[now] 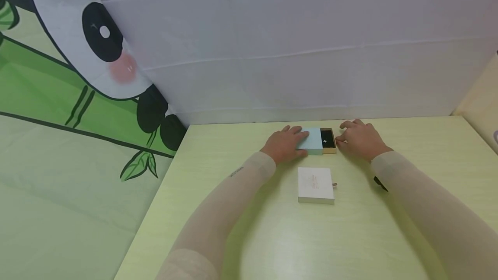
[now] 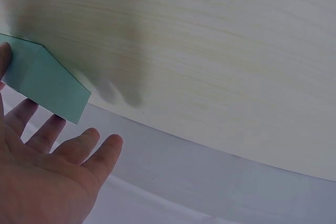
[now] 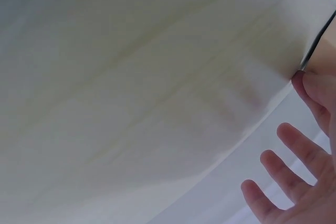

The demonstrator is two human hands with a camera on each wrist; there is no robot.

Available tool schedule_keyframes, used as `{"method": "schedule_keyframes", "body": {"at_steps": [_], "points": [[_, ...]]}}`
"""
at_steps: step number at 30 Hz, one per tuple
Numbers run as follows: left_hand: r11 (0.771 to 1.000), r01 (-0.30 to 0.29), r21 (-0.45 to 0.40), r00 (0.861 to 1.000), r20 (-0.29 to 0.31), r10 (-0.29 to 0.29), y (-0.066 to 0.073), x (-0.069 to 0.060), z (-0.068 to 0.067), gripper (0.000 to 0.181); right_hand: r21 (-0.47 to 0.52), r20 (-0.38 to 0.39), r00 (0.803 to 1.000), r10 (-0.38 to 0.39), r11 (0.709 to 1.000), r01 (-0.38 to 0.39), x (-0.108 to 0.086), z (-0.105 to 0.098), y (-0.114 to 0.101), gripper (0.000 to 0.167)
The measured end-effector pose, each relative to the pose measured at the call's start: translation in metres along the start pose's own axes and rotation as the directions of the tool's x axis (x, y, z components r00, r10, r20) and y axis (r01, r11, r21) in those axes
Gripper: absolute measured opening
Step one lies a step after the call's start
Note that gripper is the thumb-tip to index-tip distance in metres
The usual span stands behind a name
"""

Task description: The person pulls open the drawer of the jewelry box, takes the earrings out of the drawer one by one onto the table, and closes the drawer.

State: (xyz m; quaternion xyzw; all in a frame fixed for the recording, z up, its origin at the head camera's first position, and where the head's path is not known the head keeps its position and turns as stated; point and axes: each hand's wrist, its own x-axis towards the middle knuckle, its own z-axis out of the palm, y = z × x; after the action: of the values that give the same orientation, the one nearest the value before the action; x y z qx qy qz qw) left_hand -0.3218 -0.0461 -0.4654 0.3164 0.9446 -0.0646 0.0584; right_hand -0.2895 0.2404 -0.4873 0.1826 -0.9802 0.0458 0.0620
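Observation:
A light blue drawer-style jewelry box point(image 1: 310, 140) lies near the table's far edge, its inner drawer point(image 1: 329, 151) pulled partly out to the right. Inside the drawer is a black lining with a small silvery star-shaped piece point(image 1: 325, 141). My left hand point(image 1: 285, 144) grips the blue sleeve point(image 2: 50, 85) from the left, thumb on the near side, some fingers across the top and far side. At the drawer's right end, my right hand point(image 1: 361, 140) pinches a thin dark ribbon pull point(image 3: 316, 43) between thumb and forefinger; its other fingers point(image 3: 286, 174) are spread apart.
A white box point(image 1: 315, 185) with a short ribbon tab on its right side lies nearer me on the pale wooden table point(image 1: 280, 237). Under the right forearm, a small black object point(image 1: 380, 183) partly shows. A cloth backdrop point(image 1: 295, 77) with a panda print stands behind the table.

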Motion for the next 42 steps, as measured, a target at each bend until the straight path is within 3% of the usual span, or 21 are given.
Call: {"method": "schedule_keyframes", "body": {"at_steps": [42], "points": [[1.000, -0.010, -0.022, 1.000, 0.002, 0.010, -0.002, 0.003, -0.001, 0.078, 0.012, 0.025, 1.000, 0.013, 1.000, -0.013, -0.003, -0.003, 0.015, 0.024]]}}
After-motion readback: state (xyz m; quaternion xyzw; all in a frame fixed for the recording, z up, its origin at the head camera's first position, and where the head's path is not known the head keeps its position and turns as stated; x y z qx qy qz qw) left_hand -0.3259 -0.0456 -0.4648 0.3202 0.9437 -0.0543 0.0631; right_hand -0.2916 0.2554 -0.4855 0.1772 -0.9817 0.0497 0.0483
